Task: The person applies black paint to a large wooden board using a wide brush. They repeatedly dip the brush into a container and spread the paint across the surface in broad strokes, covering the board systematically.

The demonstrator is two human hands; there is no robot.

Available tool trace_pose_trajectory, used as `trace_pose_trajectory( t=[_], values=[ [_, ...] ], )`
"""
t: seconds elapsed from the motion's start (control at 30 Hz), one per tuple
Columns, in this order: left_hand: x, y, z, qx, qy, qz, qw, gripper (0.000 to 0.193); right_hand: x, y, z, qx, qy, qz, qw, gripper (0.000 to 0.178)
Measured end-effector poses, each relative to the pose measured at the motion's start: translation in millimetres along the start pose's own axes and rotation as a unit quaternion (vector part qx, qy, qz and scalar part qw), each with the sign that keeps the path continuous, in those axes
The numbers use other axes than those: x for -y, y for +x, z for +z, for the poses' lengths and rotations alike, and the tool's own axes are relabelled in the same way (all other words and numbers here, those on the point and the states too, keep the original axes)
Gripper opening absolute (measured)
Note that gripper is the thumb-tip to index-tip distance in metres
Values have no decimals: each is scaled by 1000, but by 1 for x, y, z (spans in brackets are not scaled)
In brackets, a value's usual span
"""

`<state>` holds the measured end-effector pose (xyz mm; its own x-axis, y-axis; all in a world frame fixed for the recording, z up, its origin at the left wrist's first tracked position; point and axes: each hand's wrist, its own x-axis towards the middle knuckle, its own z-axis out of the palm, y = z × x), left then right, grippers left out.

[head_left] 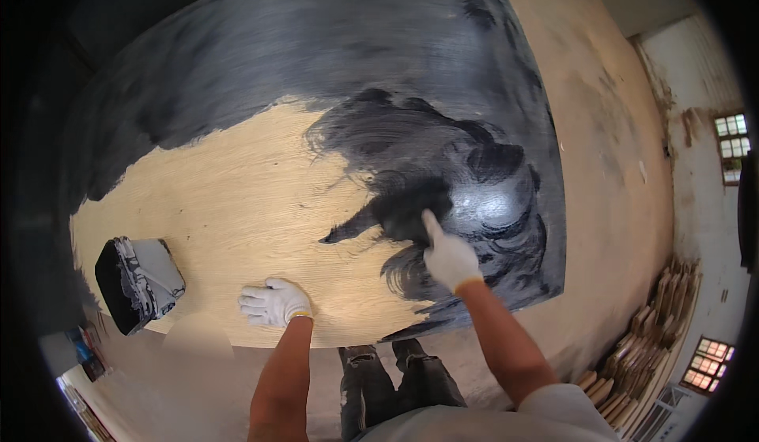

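A large wooden board (pixel 229 193) lies before me, its pale grain partly covered with black paint. My right hand (pixel 451 258), in a white glove, is closed with the index finger stretched forward. Beneath its fingertip is a black paint applicator (pixel 411 209), blurred into the wet paint; whether it is a brush, rag or pad I cannot tell. My left hand (pixel 274 303), also gloved, rests flat with fingers spread on bare wood near the front edge. To its left, a paint tub (pixel 162 272) with pale sides and black smears stands on the board.
Brown floor (pixel 609 165) surrounds the board on the right. Several wooden strips (pixel 648 331) are stacked at the lower right beside a pale wall (pixel 696 70) with barred windows. My legs (pixel 395 387) stand close to the board's front edge.
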<state>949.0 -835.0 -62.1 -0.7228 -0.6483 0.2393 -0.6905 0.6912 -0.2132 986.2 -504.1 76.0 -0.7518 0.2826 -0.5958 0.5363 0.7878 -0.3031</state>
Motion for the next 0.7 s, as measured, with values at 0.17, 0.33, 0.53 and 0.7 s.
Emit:
trace_pose_trajectory(
  t=[0.17, 0.33, 0.53, 0.7],
  values=[
    [0, -2, 3, -30, -27, 31, 999, 62, 93, -10, 31, 137, -90, -38, 986, 79],
    [-10, -3, -11, 30, -12, 23, 999, 61, 91, 17, 20, 51, -7, -6, 999, 68],
    [1, -1, -2, -32, 25, 30, 999, 60, 4, -171, 93, 91, 52, 182, 978, 73],
    [-9, 5, -29, 99, -2, 12, 995, 63, -71, -157, 98, -121, 107, 236, 958, 73]
  ],
)
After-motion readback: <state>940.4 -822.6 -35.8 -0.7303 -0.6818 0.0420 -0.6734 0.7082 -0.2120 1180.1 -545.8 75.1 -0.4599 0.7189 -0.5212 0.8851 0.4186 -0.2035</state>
